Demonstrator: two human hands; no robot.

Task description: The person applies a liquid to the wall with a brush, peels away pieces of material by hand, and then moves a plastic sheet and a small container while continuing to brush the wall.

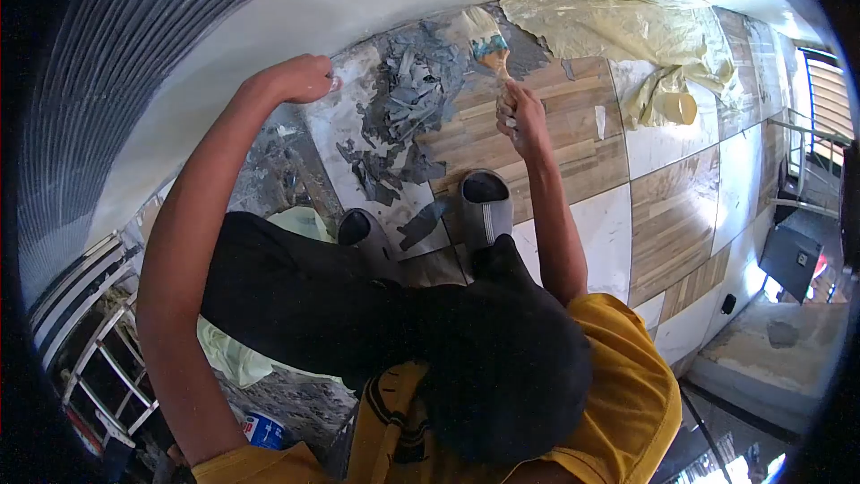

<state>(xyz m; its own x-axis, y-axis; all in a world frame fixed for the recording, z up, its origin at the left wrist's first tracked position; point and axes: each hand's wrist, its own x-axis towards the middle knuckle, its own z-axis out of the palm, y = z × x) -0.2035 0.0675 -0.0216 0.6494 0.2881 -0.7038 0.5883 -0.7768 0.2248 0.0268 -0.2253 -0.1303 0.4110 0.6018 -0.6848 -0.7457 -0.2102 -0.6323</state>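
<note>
My right hand (524,116) is closed round the handle of a paintbrush (492,50). Its pale bristles point toward the foot of the wall, over the grey-stained floor edge. My left hand (309,80) is curled into a fist close to the white wall (376,0); what it holds, if anything, is hidden. Between the two hands lies a heap of grey peeled flakes (417,94) on the tiles. More loose flakes (376,175) are scattered down toward my grey slippers (486,206).
A crumpled yellowish plastic sheet (618,27) runs along the wall base at right, with a tape roll (681,108) at its edge. Wood-pattern and white floor tiles (676,206) extend right. A white metal frame (112,367) and a blue can (263,430) stand lower left.
</note>
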